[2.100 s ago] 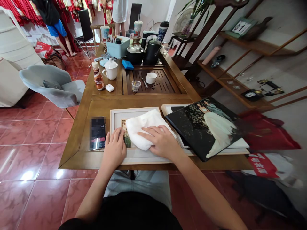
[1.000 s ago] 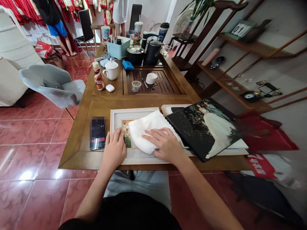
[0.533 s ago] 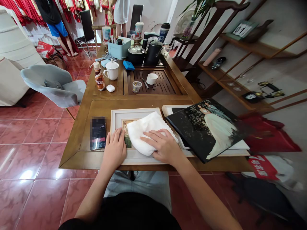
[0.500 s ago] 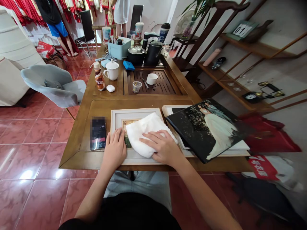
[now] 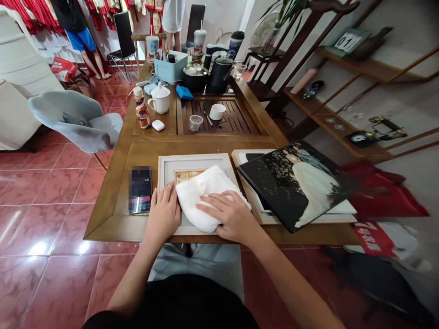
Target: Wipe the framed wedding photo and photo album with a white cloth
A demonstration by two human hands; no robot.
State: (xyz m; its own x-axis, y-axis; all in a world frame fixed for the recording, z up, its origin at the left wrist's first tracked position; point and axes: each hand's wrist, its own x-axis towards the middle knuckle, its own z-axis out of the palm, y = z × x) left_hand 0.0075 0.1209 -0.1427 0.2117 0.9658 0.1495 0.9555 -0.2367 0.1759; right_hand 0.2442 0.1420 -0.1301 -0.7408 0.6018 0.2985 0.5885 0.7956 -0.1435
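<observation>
A light-framed picture (image 5: 166, 160) lies flat on the wooden table in front of me. Over its middle and right side rests a folded white cloth (image 5: 195, 201), hiding most of the picture inside. My right hand (image 5: 229, 217) presses on the cloth, its fingers bent loosely over it. Along the frame's left edge lies my left hand (image 5: 165, 208), fingers stretched out and flat, close to the cloth's left corner. A phone (image 5: 140, 189) with a lit screen is just left of that hand.
At the right, a dark photo album (image 5: 291, 183) lies tilted over another pale frame (image 5: 240, 157). Farther back stand a bottle (image 5: 142, 112), a lidded white mug (image 5: 160, 99), a small white bowl (image 5: 217, 112) and a black kettle (image 5: 219, 75). Two people stand in the background.
My right hand has slid the cloth slightly toward me and to the left, baring more of the picture's top. My left hand stays at the frame's left edge.
</observation>
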